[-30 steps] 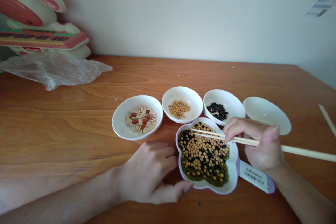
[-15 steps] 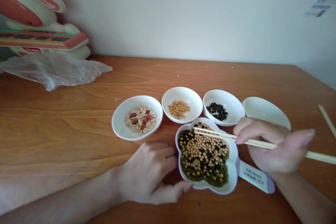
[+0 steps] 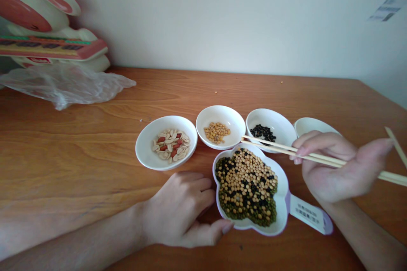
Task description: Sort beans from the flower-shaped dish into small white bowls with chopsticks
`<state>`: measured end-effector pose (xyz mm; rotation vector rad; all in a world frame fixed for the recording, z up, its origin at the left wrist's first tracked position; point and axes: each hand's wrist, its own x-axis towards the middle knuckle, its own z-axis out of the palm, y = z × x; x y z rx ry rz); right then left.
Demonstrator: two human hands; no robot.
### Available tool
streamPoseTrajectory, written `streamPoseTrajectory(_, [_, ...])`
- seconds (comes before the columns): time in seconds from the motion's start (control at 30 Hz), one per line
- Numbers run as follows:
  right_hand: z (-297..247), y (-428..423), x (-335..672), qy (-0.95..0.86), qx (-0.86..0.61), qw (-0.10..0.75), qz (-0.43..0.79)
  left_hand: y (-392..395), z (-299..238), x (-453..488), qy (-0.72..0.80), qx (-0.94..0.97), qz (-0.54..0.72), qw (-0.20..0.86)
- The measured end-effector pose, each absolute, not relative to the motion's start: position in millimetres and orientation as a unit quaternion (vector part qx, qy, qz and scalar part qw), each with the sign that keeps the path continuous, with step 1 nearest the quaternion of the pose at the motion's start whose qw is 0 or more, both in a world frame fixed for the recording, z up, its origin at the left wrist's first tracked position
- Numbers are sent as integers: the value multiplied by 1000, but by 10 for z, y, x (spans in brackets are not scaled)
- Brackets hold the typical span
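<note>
My right hand (image 3: 340, 165) is closed around a pair of chopsticks (image 3: 282, 148). Their tips are over the near rims between the bowl of yellow soybeans (image 3: 206, 114) and the bowl of black beans (image 3: 288, 146); whether they pinch a bean is too small to tell. Below lies a white, lilac-edged flower-shaped dish (image 3: 281, 216) with a labelled handle, filled with mixed soybeans, black beans and green mung beans. My left hand (image 3: 187, 209) holds its left side, fingers curled against the wall and thumb at the near rim.
A white bowl of peanuts (image 3: 144, 152) stands left in the row. Behind my right hand is another white bowl (image 3: 314, 125), partly hidden. A clear plastic bag (image 3: 70, 87) and a rabbit toy with a keyboard (image 3: 54, 46) are back left. A pale stick (image 3: 396, 146) lies far right.
My right hand has lifted the chopsticks away from the beans in the dish, moving their tips up toward the bowls behind it. My left hand and the dish have stayed put.
</note>
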<state>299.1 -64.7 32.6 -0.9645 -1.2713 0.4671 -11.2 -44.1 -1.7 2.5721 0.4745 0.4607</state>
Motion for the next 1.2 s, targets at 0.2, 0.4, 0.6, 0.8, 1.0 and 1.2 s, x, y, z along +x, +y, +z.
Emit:
streamPoseTrajectory(0.2, [344, -629, 2974, -555, -452, 658, 232, -442, -28, -105, 174, 940, 172, 236])
streamPoseTrajectory(0.4, [321, -626, 2975, -556, -452, 652, 246, -442, -25, -103, 174, 941, 166, 237])
streamPoseTrajectory(0.6, [321, -645, 2949, -543, -483, 639, 253, -444, -23, -111, 173, 940, 170, 239])
streamPoseTrajectory(0.8, [342, -667, 2935, -545, -484, 629, 271, -441, -33, -115, 174, 939, 175, 239])
streamPoseTrajectory(1.0, [342, -660, 2948, -553, -478, 626, 272, -446, -16, -104, 176, 941, 173, 233])
streamPoseTrajectory(1.2, [358, -663, 2950, -555, -469, 626, 284, -453, -26, -101, 168, 942, 175, 232])
